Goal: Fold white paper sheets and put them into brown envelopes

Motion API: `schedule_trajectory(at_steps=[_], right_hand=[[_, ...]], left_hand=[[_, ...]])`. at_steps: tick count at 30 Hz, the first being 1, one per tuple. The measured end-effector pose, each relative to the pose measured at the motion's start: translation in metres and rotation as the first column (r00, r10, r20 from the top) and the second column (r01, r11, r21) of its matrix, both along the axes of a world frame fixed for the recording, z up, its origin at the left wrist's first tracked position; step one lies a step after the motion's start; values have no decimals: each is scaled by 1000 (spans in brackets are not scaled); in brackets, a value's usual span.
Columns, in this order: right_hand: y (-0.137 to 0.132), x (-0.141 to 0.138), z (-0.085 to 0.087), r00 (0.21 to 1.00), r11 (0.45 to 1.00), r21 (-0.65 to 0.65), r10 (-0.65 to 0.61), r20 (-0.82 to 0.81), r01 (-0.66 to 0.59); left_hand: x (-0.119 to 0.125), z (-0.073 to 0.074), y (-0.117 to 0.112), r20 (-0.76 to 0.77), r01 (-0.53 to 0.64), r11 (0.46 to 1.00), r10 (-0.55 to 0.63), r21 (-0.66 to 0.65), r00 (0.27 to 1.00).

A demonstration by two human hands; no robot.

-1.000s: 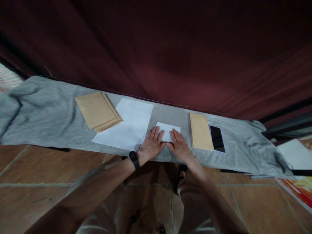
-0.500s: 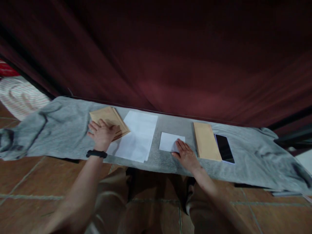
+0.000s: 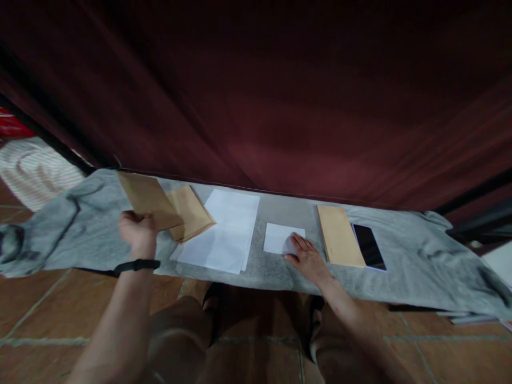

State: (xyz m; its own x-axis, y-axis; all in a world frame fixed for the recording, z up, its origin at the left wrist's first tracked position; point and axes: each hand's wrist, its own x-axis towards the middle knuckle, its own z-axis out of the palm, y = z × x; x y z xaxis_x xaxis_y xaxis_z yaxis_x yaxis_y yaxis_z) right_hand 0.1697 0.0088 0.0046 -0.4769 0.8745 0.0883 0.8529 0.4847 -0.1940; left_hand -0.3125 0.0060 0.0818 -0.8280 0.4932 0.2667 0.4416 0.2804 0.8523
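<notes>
My left hand grips the near edge of a brown envelope, lifted at a tilt beside the other brown envelopes. That stack lies on the grey cloth and overlaps white paper sheets. Further right, my right hand rests with fingers stretched out on the corner of a small folded-looking white paper. Its fingertips cover the paper's right side.
Another brown envelope stack lies to the right, with a dark-screened phone partly beside it. Everything lies on a long surface covered by grey cloth. A dark red curtain hangs behind; tiled floor shows in front.
My left hand has gone from lying flat on the envelope stack to holding one envelope, raised and shifted left. My right hand stays on the small white paper.
</notes>
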Motion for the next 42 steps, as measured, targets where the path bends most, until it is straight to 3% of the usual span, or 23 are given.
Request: schedule_trajectory(at_steps=[2,3,4,6,8,10,12,14,17,22,26,30,32,34,36,38,40,42], right_hand=[[2,-1,2,998,1000,-17,-1,-65,0],[3,-2,5,993,1000,-31,-8,-121,4],[5,-5,8,980,999,-52,-26,-198,16],[7,-13,16,907,989,-142,-105,-408,51],[8,-25,27,729,948,-315,-249,-637,48],[6,-38,35,489,866,-492,-393,-778,-87],[4,-50,41,278,819,-518,-453,-847,-247],[4,-57,42,132,799,-498,-484,-865,-337],[5,-58,40,13,787,-523,-549,-836,-328],[8,-51,39,0,747,-538,-585,-811,-391],[8,-50,37,-44,766,-538,-588,-808,-352],[12,-50,33,-42,788,-539,-575,-817,-298],[18,-45,35,4,836,-495,-508,-861,-236],[24,-34,40,60,900,-415,-411,-910,-130],[30,-19,48,99,923,-380,-374,-922,-54],[34,-5,57,114,914,-404,-398,-910,-35],[33,7,64,125,897,-434,-422,-898,-87],[30,13,69,154,857,-473,-450,-880,-204]], left_hand=[[14,11,7,99,-89,990,78,113,992],[28,16,10,267,-117,956,43,268,963],[47,19,13,415,-90,917,-87,389,905],[96,20,15,624,63,868,-402,492,670],[150,13,14,736,207,836,-546,508,401],[197,3,10,755,310,797,-596,518,273],[229,-7,5,744,365,768,-624,527,238],[247,-14,1,739,394,750,-638,531,219],[254,-18,-1,750,429,726,-644,537,152],[254,-19,0,786,433,731,-613,528,76],[261,-17,-2,785,457,701,-620,548,10],[269,-19,-9,785,545,668,-619,507,29],[268,-20,-13,779,649,622,-623,438,70],[266,-21,-16,724,798,498,-680,339,117],[261,-17,-19,533,912,357,-821,202,203],[255,-11,-21,147,952,304,-944,39,295],[249,-3,-22,-278,928,357,-907,-111,316],[244,4,-21,-538,875,423,-807,-237,244]])
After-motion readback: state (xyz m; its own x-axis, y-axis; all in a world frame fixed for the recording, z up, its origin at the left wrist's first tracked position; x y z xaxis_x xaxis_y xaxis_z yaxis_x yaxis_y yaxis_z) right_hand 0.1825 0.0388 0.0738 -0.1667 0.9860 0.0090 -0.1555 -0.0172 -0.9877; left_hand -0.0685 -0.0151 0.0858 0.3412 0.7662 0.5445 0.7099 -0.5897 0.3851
